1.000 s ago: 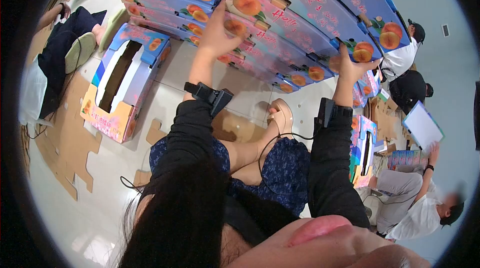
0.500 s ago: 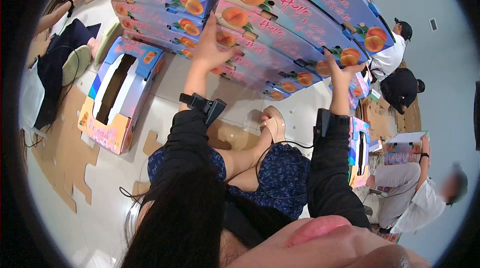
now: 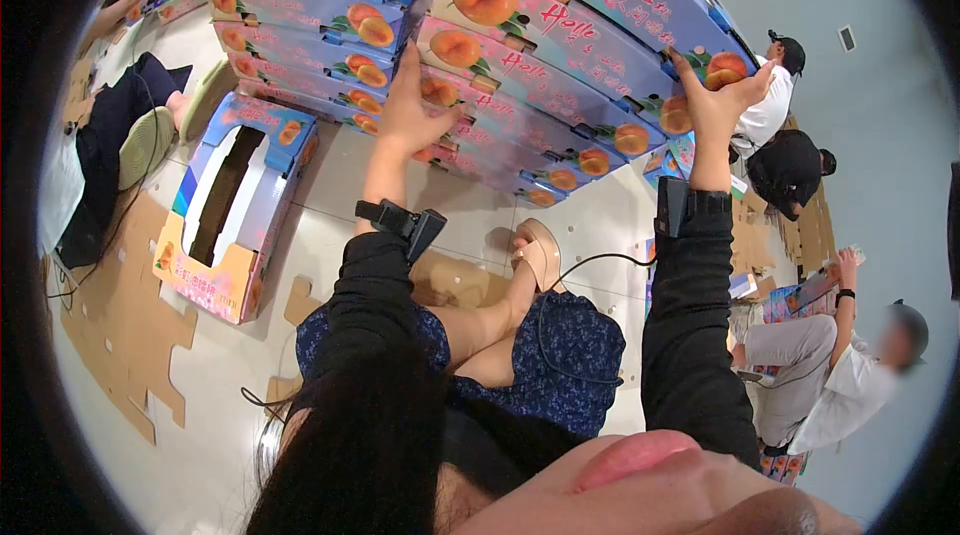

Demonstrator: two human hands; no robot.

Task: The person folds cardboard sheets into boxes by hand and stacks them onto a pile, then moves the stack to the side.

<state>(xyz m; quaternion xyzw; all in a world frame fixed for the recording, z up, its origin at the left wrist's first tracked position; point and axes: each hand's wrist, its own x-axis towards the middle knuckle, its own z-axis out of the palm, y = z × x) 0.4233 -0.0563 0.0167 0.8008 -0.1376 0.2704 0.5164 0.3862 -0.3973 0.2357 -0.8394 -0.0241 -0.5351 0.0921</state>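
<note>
Right before the seated person rises a stack of peach-printed cartons, laid flat one upon another, the long printed sides facing this way. The left hand is at the stack's near-left edge, fingers stretched up along the corner and thumb out over the front. The right hand is at the other end, opened wide, its thumb over the printed side and its fingers pointing outward — how firmly either presses, I cannot tell.

A second stack stands just beside the first, on the left. On the pale tiled floor, nearer the person's left side, sits a single carton with a long slot in its top; brown cardboard lies beside it. Each forearm carries a black strapped device, and a cable loops over the patterned blue garment.

Farther off, others are busy: someone with green shoes at left, and at right — near more cartons — a person in a white shirt.
</note>
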